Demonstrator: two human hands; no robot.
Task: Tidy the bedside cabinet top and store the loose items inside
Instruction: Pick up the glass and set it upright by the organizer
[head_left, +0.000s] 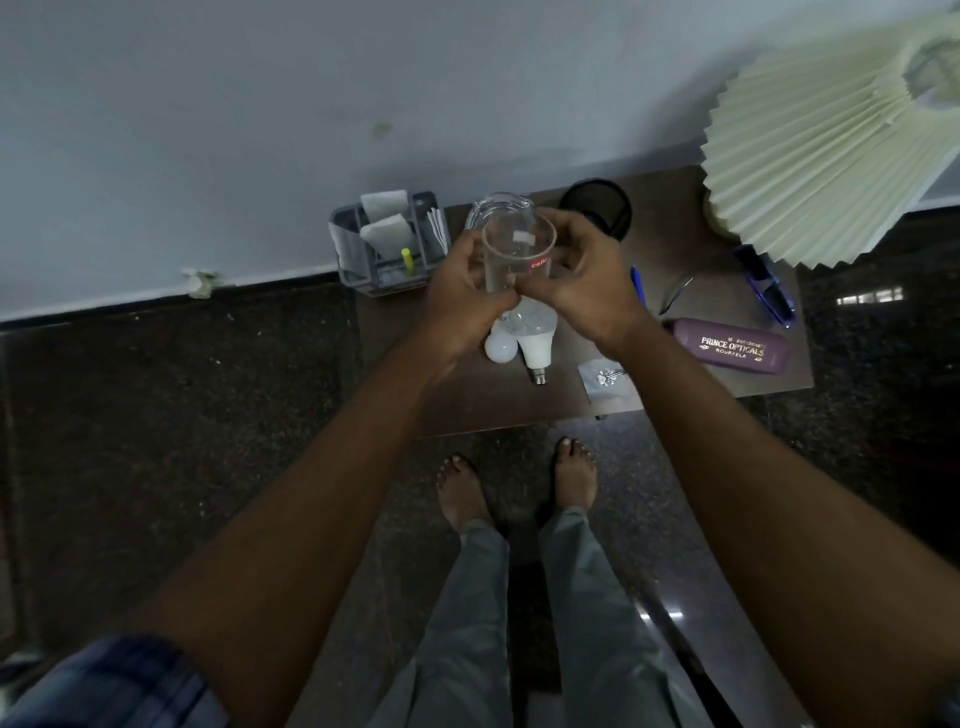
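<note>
Holding one clear tumbler (517, 254) above cabinet top (467, 405), head view: two hands. Left hand (467, 296) fingers curl round glass wall from 8 o'clock, right hand (587, 275) fingers wrap from 3 o'clock; tumbler sits between them, rim up. Two white bulbs (535, 345) lie at 6 o'clock. One purple spectacle case (730, 345) at 4, one blue pen (638, 286) at 3, one grey organiser (384, 244) at 9.

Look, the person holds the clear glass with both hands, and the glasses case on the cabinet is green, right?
Not quite. In the head view the left hand and right hand do hold the clear glass, but the glasses case on the cabinet is purple, not green.
</note>
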